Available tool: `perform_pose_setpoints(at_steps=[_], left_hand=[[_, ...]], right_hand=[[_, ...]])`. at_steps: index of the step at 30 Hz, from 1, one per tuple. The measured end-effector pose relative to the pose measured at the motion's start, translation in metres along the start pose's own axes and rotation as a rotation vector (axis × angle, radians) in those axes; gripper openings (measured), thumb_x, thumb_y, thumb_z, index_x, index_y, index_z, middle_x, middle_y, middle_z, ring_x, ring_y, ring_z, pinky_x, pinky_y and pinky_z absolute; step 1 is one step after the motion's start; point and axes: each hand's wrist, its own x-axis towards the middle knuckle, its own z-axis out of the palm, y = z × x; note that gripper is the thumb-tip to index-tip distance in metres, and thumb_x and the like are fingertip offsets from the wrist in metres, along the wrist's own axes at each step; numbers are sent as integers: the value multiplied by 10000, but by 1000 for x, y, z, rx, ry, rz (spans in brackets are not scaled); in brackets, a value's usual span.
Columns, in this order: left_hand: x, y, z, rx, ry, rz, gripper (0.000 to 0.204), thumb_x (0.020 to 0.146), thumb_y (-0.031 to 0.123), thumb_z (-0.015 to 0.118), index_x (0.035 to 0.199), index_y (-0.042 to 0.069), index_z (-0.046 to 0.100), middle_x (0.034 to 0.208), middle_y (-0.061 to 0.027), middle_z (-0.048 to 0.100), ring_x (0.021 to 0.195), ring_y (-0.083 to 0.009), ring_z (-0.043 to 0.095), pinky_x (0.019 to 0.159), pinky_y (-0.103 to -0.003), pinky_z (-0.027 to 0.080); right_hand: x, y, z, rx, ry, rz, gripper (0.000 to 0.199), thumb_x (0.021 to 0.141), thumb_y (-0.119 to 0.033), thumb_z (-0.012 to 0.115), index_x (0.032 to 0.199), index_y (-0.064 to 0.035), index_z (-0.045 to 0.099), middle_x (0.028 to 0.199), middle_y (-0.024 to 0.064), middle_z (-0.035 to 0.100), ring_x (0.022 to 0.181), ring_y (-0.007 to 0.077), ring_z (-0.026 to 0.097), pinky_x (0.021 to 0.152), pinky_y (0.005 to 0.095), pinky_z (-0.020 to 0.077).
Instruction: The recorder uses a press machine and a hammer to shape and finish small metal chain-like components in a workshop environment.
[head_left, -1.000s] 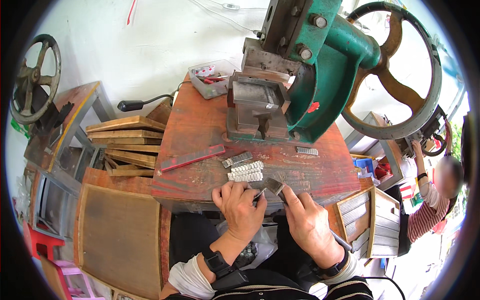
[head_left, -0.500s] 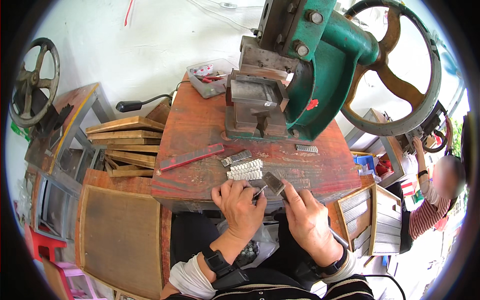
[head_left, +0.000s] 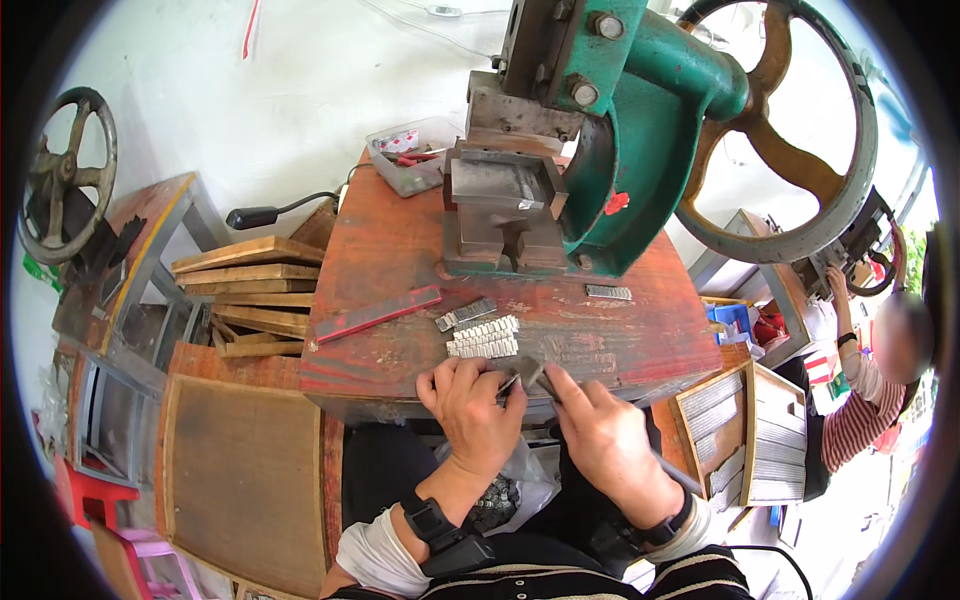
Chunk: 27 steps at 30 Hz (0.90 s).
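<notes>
My left hand (head_left: 470, 410) is closed in a pinch at the table's front edge, holding a small metal piece (head_left: 509, 383) mostly covered by its fingers. Wrapped round a hammer (head_left: 531, 372) with a flat, blocky metal head is my right hand (head_left: 615, 445). The hammer head is beside the left fingertips; whether it touches the piece I cannot tell. Just beyond the left hand lie several silvery segmented metal strips (head_left: 484, 337) side by side. A darker strip (head_left: 465, 314) rests behind them, and another strip (head_left: 608, 292) lies farther right.
A green hand press (head_left: 640, 150) with a large handwheel (head_left: 780, 150) stands on the wooden table (head_left: 390, 240). A red-and-grey bar (head_left: 378, 314) lies left. Behind is a plastic bin (head_left: 410, 170). Wooden trays (head_left: 240, 480) flank the table; a person (head_left: 865, 425) works at far right.
The hammer head has come down and left, close against my left fingertips. My left hand keeps its pinch. The whole view has shifted slightly.
</notes>
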Motion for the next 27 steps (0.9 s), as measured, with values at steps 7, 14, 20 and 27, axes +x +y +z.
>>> perform_pose_setpoints(at_steps=[7,14,20,27], left_hand=[[4,-2,-7,16,7,31,149,660,92,774,766,73,671,850,-37,605,913,-243,545,874,-438,327],[12,3,-31,-949,-386,-618,109,863,45,701,944,-24,676,809,-63,682,665,-66,582,544,-211,444],[19,7,-30,-1123,-538,-761,167,858,11,684,1018,-39,682,827,-43,684,675,-62,575,605,-205,456],[24,22,-33,-979,-679,-670,212,850,-24,673,1062,-43,672,857,-23,665,696,-62,578,632,-220,478]], right_hand=[[11,13,-20,127,172,13,492,802,-43,666,1285,-94,586,774,104,553,645,296,621,582,396,522],[16,93,25,-100,120,24,428,795,-53,613,1202,-172,663,857,88,571,774,292,592,672,414,507],[26,89,26,28,253,-85,444,753,6,628,1175,-124,670,1050,142,602,938,327,579,803,429,501],[23,54,2,967,-140,-136,475,792,8,706,1252,-47,602,1087,157,646,928,260,662,811,355,522]])
